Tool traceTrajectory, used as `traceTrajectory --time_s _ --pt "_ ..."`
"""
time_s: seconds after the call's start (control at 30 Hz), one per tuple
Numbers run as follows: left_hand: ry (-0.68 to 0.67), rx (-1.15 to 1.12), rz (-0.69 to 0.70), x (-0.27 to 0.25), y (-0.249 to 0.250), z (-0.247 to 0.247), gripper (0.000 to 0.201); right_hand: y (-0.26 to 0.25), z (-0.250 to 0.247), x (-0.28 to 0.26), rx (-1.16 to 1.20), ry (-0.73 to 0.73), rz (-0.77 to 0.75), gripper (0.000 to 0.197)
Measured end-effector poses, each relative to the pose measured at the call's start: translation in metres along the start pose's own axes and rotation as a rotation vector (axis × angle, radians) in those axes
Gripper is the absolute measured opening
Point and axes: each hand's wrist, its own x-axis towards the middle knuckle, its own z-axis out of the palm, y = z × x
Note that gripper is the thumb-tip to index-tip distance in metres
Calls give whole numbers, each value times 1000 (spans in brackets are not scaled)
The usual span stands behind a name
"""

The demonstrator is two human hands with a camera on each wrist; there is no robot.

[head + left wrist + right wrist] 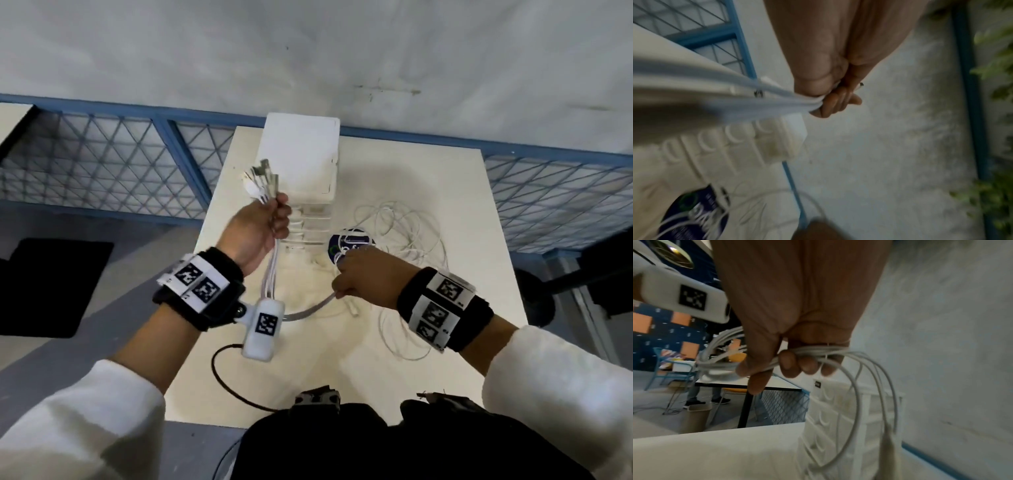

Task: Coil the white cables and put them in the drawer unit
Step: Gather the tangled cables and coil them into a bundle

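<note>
Several white cables (274, 267) run as one bundle between the two hands, plug ends (260, 180) fanned out above the left hand (255, 236), whose fingers are curled tight around the bundle, held raised above the counter's (428, 178) left half. From that fist the bundle's long axis drops toward six o'clock, bends, then sweeps toward three o'clock into the right hand (366, 277), which is clenched on the strands with thumb and fingers wrapped round them; the right-wrist view shows loops arcing out past its fingers (791, 365). The loose remainder (404, 226) lies tangled on the counter at about one o'clock from the right hand, draped partly over a dark round disc (334, 245). The drawer unit (301, 164) stands at twelve o'clock, just beyond the left hand, its drawers seemingly closed. The right hand is nearer the slack, so it likely feeds the next loop toward the left.
</note>
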Motion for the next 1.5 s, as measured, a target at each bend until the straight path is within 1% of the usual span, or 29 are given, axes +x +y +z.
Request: traceTrajectory --time_s 0.07,0.1,0.17,0.23,0.3,0.37,0.4,0.5,0.57,0.63,0.7,0.77,0.83,0.9,0.93,1.03,1.1,1.2,1.3,1.37,1.43,1.5 --pt "8 73 -31 0 -20 13 34 -1 -14 5 -54 -94 78 24" --pt "19 108 -32 0 -30 17 34 0 -20 7 -77 -118 113 27" --pt "31 191 -27 -1 -48 23 33 -2 -28 8 -92 -119 136 28" --pt "1 204 -35 -2 -61 29 27 -4 -30 11 -86 -53 118 28" --pt "-25 95 -95 -7 -66 38 18 -10 -30 15 -54 -21 95 24" --pt "18 66 -137 -11 -68 46 23 -13 -30 20 -53 12 86 25" --pt "40 98 -140 -14 -69 48 26 -14 -29 21 -53 18 102 26" --pt "34 282 -158 -21 -72 47 24 -10 -34 20 -11 57 239 29" --pt "17 299 -202 -26 -74 47 26 -8 -36 18 9 75 297 35" --pt "2 264 -230 -31 -70 49 27 -6 -37 16 66 104 283 35" --pt "-15 193 -252 -33 -61 48 30 -4 -42 12 196 123 246 29" --pt "-65 198 -232 -33 -55 42 37 0 -52 5 388 88 206 19" --pt "-123 269 -200 -35 -49 35 34 6 -59 -2 519 68 187 12" --pt "-147 334 -179 -37 -43 34 24 12 -61 -8 553 97 184 14" --pt "-143 402 -154 -37 -40 35 22 14 -62 -10 559 119 187 16" --pt "-115 666 -50 -37 -33 38 22 20 -62 -13 527 141 210 20" --pt "-78 710 -22 -39 -29 36 19 25 -62 -15 515 173 243 21" --pt "-6 641 18 -41 -26 25 22 32 -61 -18 497 209 289 22" --pt "54 463 55 -41 -23 14 24 44 -55 -21 492 299 339 23" --pt "78 349 91 -42 -23 8 24 45 -47 -24 558 375 402 20" --pt "86 252 116 -40 -26 6 26 35 -37 -21 646 447 461 18" --pt "76 147 104 -36 -35 11 27 17 -26 -14 731 514 513 22"
